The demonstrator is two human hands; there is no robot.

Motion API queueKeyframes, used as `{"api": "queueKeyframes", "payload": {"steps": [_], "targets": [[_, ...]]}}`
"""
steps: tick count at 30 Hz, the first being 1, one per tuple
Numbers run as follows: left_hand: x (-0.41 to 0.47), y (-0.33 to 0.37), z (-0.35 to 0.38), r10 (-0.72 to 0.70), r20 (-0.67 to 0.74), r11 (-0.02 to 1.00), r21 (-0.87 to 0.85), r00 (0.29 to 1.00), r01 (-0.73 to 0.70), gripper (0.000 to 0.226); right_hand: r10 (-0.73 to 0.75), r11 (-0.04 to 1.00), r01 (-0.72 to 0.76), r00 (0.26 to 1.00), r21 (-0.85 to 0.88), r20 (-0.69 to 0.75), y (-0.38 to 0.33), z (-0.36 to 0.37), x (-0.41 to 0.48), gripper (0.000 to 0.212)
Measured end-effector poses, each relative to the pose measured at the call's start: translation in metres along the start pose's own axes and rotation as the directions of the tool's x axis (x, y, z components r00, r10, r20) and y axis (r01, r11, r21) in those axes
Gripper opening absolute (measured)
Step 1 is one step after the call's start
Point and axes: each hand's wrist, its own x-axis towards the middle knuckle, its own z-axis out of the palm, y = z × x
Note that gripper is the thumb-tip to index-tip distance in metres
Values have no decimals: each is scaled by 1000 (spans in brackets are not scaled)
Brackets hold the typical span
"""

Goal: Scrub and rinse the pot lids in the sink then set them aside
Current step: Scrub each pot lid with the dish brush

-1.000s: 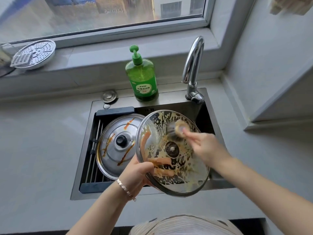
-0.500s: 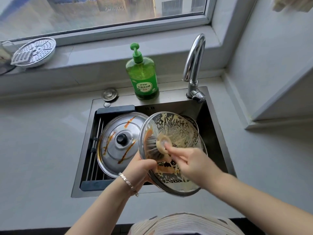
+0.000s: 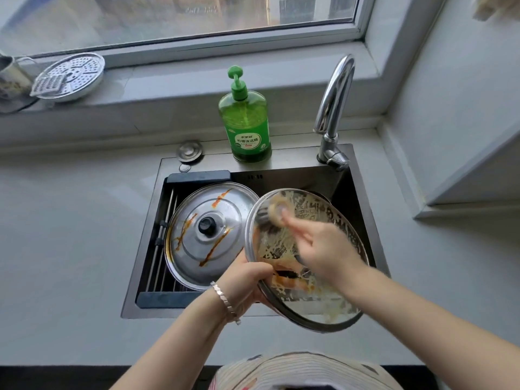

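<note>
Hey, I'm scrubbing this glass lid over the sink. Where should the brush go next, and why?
Probably sweep the brush in your right hand down to the lower left of the glass lid, next to your left hand. Orange sauce shows there, while the upper part is already sudsy.

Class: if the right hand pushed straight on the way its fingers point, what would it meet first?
Probably the soapy glass lid, since the right hand presses its brush against it near the upper rim; blur leaves depth uncertain.
</note>
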Motion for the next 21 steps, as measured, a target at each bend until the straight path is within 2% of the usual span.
{"api": "queueKeyframes", "payload": {"steps": [2, 3, 6, 7, 9, 11, 12, 15, 17, 20, 21], "targets": [[-3, 4, -4, 15, 3, 1000, -13, 1000, -15, 46, -140, 989, 142, 989, -44, 47, -8, 5, -15, 41], [-4, 4, -6, 15, 7, 1000, -9, 1000, -15, 49, -133, 988, 134, 991, -71, 29, -4, -1, -11, 41], [-5, 2, -9, -5, 5, 999, 44, 1000, 4, 54, 51, 996, -57, 995, -74, -90, 17, -15, 13, 39], [-4, 1, -8, -4, -1, 999, 49, 1000, 4, 54, 64, 996, -68, 995, -57, -72, 15, -13, 13, 40], [-3, 0, -8, 14, 0, 998, 54, 1000, -14, 52, -45, 999, 46, 999, -14, 18, -3, 0, 0, 42], [-5, 0, -9, 30, -16, 998, 56, 999, -29, 52, -145, 987, 147, 989, -58, 36, -7, 8, -11, 44], [-5, 0, -11, 34, -27, 998, 56, 999, -33, 52, -117, 989, 118, 993, -91, 13, 2, 3, -5, 43], [-7, 3, -12, 67, -51, 995, 72, 996, -63, 66, 156, 970, -175, 980, -166, -123, 41, -21, 22, 37], [-4, 4, -12, 106, -64, 993, 53, 992, -103, 72, 215, 952, -237, 968, -196, -126, 47, -18, 17, 37], [-1, 4, -12, 94, -66, 995, 32, 993, -92, 72, 43, 997, -39, 998, -67, 47, 24, 4, -11, 40], [-2, 3, -14, 83, -77, 996, 36, 994, -81, 75, -5, 997, 12, 996, -76, 84, 22, 5, -15, 41]]}}
